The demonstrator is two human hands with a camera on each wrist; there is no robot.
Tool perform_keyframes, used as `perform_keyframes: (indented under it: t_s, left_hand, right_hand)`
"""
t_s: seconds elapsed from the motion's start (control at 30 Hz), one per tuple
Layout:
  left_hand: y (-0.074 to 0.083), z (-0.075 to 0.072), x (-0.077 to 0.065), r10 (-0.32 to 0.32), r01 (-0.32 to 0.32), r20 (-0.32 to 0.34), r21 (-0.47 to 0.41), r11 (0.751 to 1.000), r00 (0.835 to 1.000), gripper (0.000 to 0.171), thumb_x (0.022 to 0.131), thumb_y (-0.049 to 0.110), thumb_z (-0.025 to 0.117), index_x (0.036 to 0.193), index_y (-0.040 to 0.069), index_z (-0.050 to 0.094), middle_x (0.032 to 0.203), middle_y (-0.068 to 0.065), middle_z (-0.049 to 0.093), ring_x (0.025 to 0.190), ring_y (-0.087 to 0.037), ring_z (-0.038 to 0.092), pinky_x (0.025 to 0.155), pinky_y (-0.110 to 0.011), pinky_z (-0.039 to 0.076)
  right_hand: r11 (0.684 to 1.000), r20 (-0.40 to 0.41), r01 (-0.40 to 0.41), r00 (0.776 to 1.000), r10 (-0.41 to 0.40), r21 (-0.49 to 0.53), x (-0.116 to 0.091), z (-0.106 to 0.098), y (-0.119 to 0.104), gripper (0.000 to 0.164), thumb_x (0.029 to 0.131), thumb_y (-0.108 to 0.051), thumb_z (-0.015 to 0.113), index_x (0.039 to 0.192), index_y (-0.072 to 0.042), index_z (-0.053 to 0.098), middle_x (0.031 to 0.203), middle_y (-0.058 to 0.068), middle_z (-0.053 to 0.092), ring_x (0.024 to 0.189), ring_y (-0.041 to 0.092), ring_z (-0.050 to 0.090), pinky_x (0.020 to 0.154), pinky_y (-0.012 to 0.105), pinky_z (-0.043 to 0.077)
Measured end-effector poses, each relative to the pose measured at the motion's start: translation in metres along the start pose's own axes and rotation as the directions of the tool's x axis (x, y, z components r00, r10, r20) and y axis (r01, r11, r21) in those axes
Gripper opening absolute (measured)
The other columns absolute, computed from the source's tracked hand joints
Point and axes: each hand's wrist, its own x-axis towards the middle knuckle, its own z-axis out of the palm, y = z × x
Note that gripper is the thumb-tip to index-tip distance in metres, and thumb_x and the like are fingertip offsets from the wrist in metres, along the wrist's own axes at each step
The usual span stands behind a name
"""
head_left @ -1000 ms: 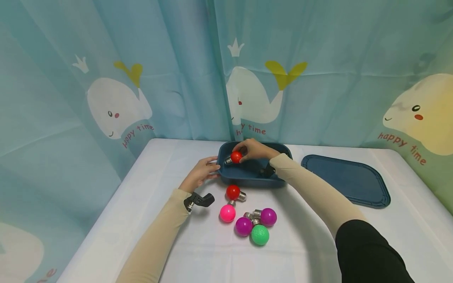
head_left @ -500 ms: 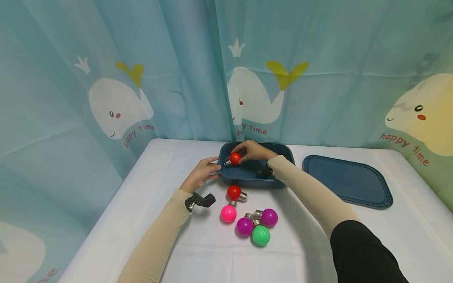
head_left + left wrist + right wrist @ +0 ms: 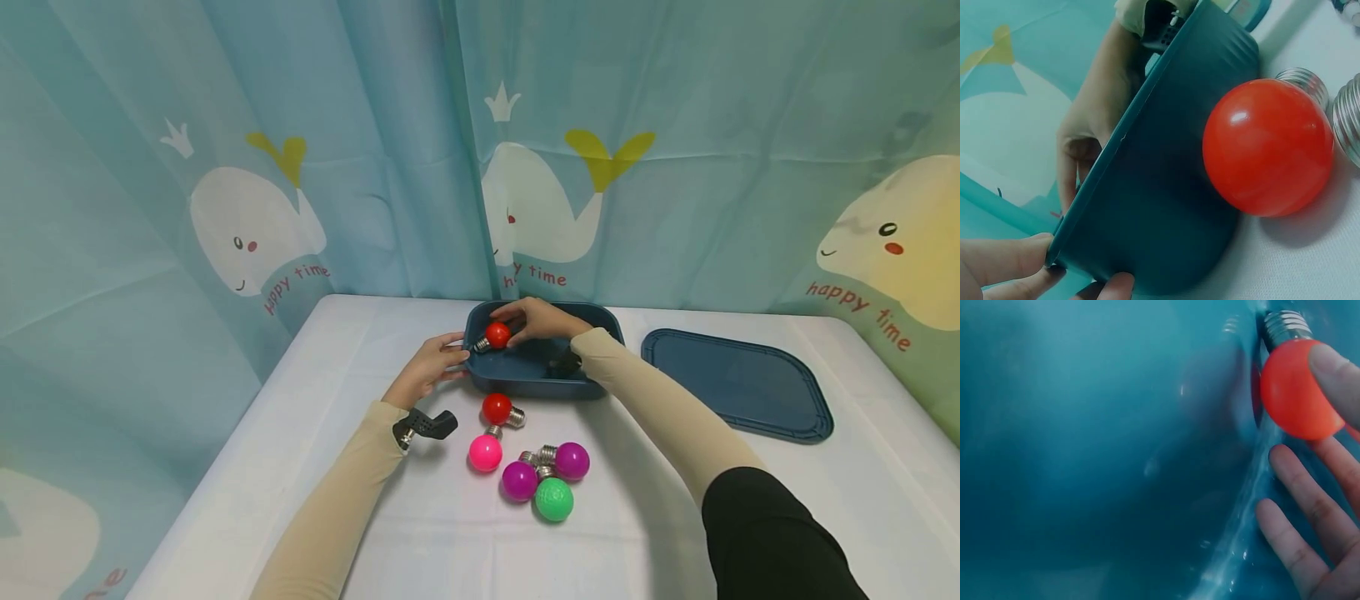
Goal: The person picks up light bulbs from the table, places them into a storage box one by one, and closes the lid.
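In the head view a dark blue plastic box (image 3: 525, 388) stands at the back of the table. My right hand (image 3: 538, 320) reaches inside it and pinches a red light bulb (image 3: 497, 335) between thumb and fingers, near the box's left end. The right wrist view shows the thumb (image 3: 1338, 378) on the red globe, whose metal screw base (image 3: 1286, 326) points away from the hand, by the box wall. My left hand (image 3: 431, 365) touches the left end of the box with extended fingertips; in the left wrist view, fingers (image 3: 1007, 259) meet the rim and outer wall.
Before the box lie a second red bulb (image 3: 497, 408), a pink bulb (image 3: 485, 453), two purple bulbs (image 3: 519, 482) and a green bulb (image 3: 554, 500), close together. A dark blue lid (image 3: 738, 383) lies to the right. A whale-printed curtain (image 3: 420, 150) hangs behind the white table (image 3: 420, 533).
The red bulb in my right hand has shifted slightly left inside the box. My left hand has stayed against the box's end. The loose bulbs and the lid lie as before.
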Motion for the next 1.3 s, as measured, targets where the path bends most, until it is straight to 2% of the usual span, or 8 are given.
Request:
perform_keyframes:
  t_s: [0.23, 0.4, 0.53, 0.7, 0.9, 1.0, 1.1, 1.3]
  left_hand:
    - [0.001, 0.001, -0.002, 0.006, -0.006, -0.003, 0.007, 1.000, 1.000, 0.051, 0.096, 0.003, 0.048, 0.144, 0.002, 0.034, 0.139, -0.025, 0.045, 0.118, -0.034, 0.054, 0.100, -0.044, 0.047]
    - [0.001, -0.001, -0.002, 0.018, -0.018, 0.008, 0.005, 1.000, 1.000, 0.051, 0.096, 0.003, 0.048, 0.144, 0.001, 0.033, 0.140, -0.026, 0.044, 0.121, -0.038, 0.052, 0.100, -0.044, 0.047]
    - [0.002, -0.001, -0.001, 0.019, -0.019, 0.010, 0.013, 1.000, 1.000, 0.051, 0.096, 0.004, 0.048, 0.145, 0.002, 0.032, 0.141, -0.026, 0.044, 0.123, -0.039, 0.050, 0.099, -0.043, 0.048]
    - [0.001, -0.001, 0.000, 0.016, -0.017, 0.008, 0.024, 1.000, 1.000, 0.051, 0.096, 0.004, 0.048, 0.145, 0.002, 0.032, 0.140, -0.026, 0.044, 0.121, -0.037, 0.052, 0.099, -0.042, 0.049]
    - [0.001, 0.000, -0.001, 0.015, -0.015, 0.005, 0.014, 1.000, 1.000, 0.052, 0.096, 0.003, 0.048, 0.145, 0.001, 0.032, 0.140, -0.026, 0.044, 0.119, -0.035, 0.054, 0.099, -0.043, 0.048]
    - [0.001, 0.000, -0.001, 0.017, -0.017, 0.006, 0.009, 1.000, 1.000, 0.052, 0.096, 0.002, 0.047, 0.145, 0.001, 0.031, 0.140, -0.027, 0.043, 0.118, -0.035, 0.054, 0.099, -0.044, 0.047]
    - [0.002, 0.000, -0.001, 0.011, -0.011, 0.004, 0.004, 1.000, 1.000, 0.052, 0.096, 0.002, 0.047, 0.145, 0.001, 0.031, 0.140, -0.026, 0.043, 0.120, -0.037, 0.052, 0.100, -0.044, 0.047]
    - [0.004, 0.001, -0.002, 0.016, -0.016, 0.012, 0.009, 1.000, 1.000, 0.052, 0.096, 0.002, 0.046, 0.146, 0.001, 0.030, 0.140, -0.027, 0.043, 0.122, -0.038, 0.051, 0.100, -0.043, 0.047]
  right_hand:
    - [1.000, 0.011, 0.014, 1.000, -0.014, 0.021, -0.011, -0.008, -0.003, 0.069, 0.076, -0.005, 0.076, 0.138, -0.007, 0.046, 0.135, 0.018, 0.054, 0.117, 0.031, 0.058, 0.098, 0.040, 0.050]
    - [1.000, 0.006, 0.023, 1.000, -0.023, -0.004, -0.025, -0.018, -0.016, 0.072, 0.077, -0.005, 0.075, 0.141, -0.007, 0.043, 0.138, 0.020, 0.050, 0.117, 0.034, 0.057, 0.097, 0.043, 0.050]
    - [0.998, -0.002, 0.042, 0.999, -0.042, -0.040, -0.039, -0.027, -0.031, 0.073, 0.077, -0.006, 0.076, 0.141, -0.007, 0.042, 0.139, 0.019, 0.049, 0.119, 0.035, 0.056, 0.100, 0.050, 0.047]
    - [0.990, -0.007, 0.091, 0.996, -0.092, -0.104, -0.062, -0.036, -0.054, 0.075, 0.076, -0.012, 0.078, 0.141, -0.005, 0.042, 0.140, 0.019, 0.048, 0.119, 0.037, 0.055, 0.100, 0.057, 0.044]
    - [0.981, -0.034, 0.106, 0.993, -0.113, -0.160, -0.094, -0.039, -0.072, 0.077, 0.074, -0.016, 0.080, 0.140, -0.006, 0.043, 0.143, 0.016, 0.046, 0.121, 0.035, 0.054, 0.103, 0.054, 0.043]
    - [0.974, -0.052, 0.118, 0.990, -0.130, -0.195, -0.111, -0.037, -0.080, 0.076, 0.073, -0.019, 0.081, 0.139, -0.007, 0.045, 0.141, 0.014, 0.049, 0.120, 0.032, 0.055, 0.104, 0.054, 0.042]
    - [0.965, -0.061, 0.127, 0.988, -0.145, -0.230, -0.126, -0.034, -0.086, 0.075, 0.072, -0.022, 0.082, 0.137, -0.008, 0.048, 0.139, 0.012, 0.051, 0.119, 0.029, 0.057, 0.101, 0.052, 0.045]
    - [0.957, -0.064, 0.155, 0.982, -0.176, -0.245, -0.157, -0.023, -0.094, 0.071, 0.074, -0.025, 0.081, 0.136, -0.009, 0.050, 0.137, 0.010, 0.053, 0.117, 0.030, 0.057, 0.096, 0.048, 0.050]
